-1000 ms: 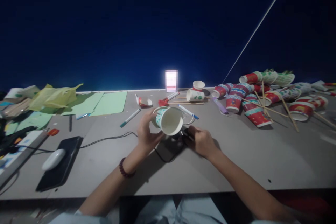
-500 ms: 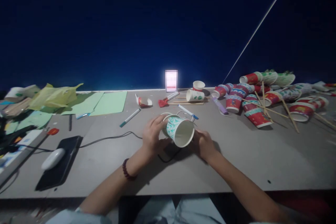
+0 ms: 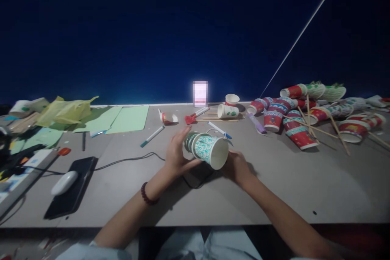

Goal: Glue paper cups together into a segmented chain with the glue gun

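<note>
Two or more white paper cups [image 3: 207, 149] with green scale-like patterns are joined in a row above the table, the open rim of the front one tilted toward me and to the right. My left hand [image 3: 178, 152] wraps round their left end, thumb underneath and fingers over the far side. At the rim's right side, my right hand [image 3: 239, 166] has its fingers curled against the front cup, with the fingertips partly hidden behind it. Behind the cups lies a marker with a blue cap [image 3: 219, 130]. A thin white loop shows near it.
Decorated paper cups [image 3: 274, 115] and wooden sticks pile up at the right. Ahead are a green-capped marker [image 3: 152, 136], a cut cup [image 3: 168, 117] and a lit phone screen [image 3: 200, 93]. Left are green paper [image 3: 131, 118], a yellow bag [image 3: 65, 111], a dark phone [image 3: 73, 189] and a power strip [image 3: 26, 174].
The cups have turned in my hands, so more of the green patterned side shows and the rim points further right. My left fingers have lifted and opened slightly round them.
</note>
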Demonstrator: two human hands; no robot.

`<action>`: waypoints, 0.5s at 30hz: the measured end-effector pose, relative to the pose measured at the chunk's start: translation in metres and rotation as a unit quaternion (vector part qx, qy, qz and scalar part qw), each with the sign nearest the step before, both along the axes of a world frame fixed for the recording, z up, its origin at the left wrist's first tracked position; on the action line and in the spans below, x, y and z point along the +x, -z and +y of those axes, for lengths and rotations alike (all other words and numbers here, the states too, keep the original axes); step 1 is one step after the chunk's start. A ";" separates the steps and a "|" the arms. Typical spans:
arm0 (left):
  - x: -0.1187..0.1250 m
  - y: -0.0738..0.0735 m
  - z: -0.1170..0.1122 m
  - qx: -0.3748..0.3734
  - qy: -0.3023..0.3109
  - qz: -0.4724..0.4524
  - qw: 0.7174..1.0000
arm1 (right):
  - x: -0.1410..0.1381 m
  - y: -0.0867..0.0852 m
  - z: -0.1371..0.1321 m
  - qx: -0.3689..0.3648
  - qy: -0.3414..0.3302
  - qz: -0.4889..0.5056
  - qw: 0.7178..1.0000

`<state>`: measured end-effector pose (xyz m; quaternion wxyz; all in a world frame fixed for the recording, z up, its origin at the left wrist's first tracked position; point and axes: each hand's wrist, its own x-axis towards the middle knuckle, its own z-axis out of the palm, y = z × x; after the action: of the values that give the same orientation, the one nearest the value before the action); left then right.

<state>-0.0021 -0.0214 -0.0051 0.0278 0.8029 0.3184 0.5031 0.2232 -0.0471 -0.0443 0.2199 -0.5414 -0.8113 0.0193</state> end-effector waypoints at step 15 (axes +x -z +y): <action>-0.006 -0.008 0.010 -0.075 0.125 -0.022 0.989 | -0.004 -0.018 -0.004 -0.049 -0.052 0.069 0.995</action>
<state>-0.0085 -0.0114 0.0025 0.1578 0.8209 0.2516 0.4879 0.2191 -0.0511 -0.0265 0.2478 -0.5061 -0.8191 0.1077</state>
